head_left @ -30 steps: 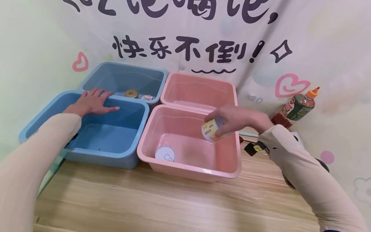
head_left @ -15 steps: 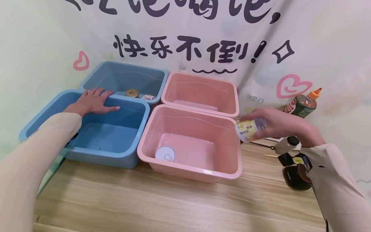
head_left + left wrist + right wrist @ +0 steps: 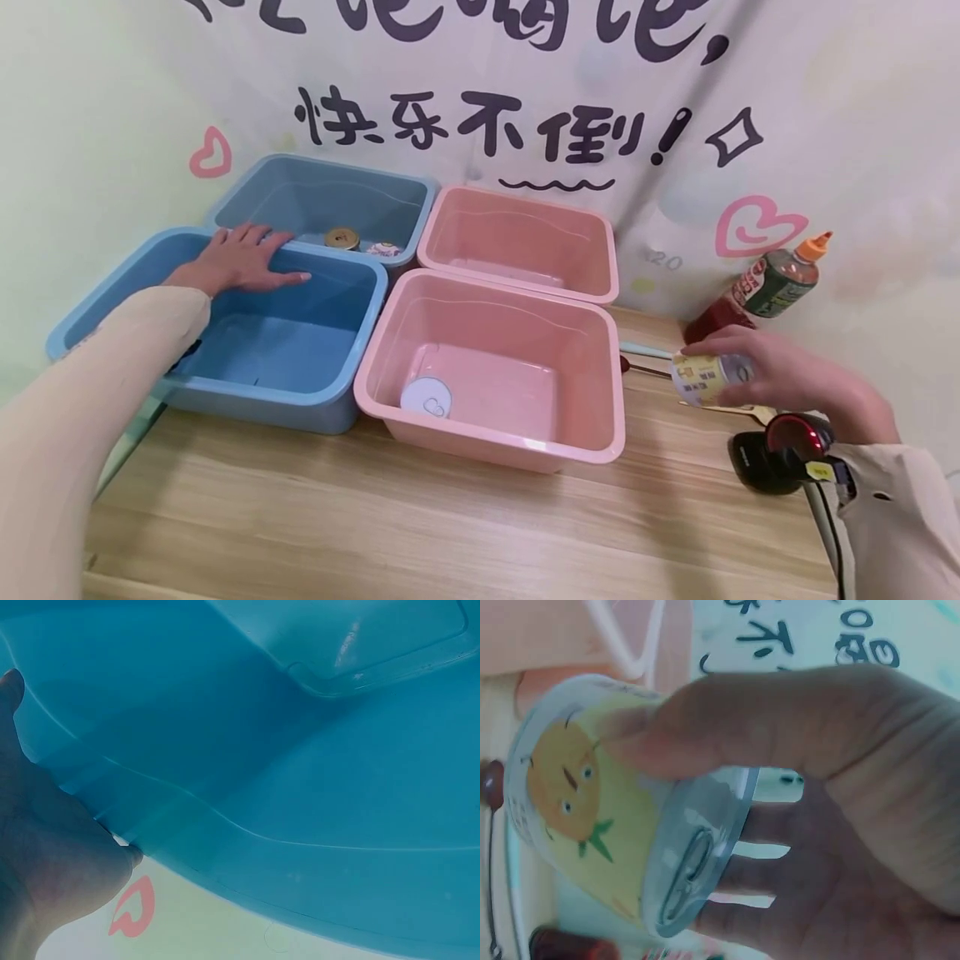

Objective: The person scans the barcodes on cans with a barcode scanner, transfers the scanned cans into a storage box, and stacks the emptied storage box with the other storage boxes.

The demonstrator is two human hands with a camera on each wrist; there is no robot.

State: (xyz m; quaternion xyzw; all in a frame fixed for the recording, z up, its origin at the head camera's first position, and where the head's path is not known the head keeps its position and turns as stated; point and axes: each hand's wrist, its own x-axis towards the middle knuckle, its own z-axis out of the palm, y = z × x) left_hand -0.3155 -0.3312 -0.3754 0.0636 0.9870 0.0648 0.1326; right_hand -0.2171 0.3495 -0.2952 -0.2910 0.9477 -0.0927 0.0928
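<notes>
My right hand grips a can tilted on its side, above the table to the right of the front pink bin. The right wrist view shows the can's yellow label with a cartoon orange fruit, and a pull-tab lid facing the palm. With fingers spread, my left hand rests on the back rim of the front blue bin. In the left wrist view part of the left hand lies at that bin's edge. One can with a pull-tab stands inside the front pink bin.
Behind stand another blue bin, holding a gold-lidded can and a patterned can, and another pink bin. At the right are a sauce bottle, thin-handled utensils and a black object.
My right hand has carried the can from over the front pink bin rightward, past its edge, to above the table. The left hand stays on the blue rim.
</notes>
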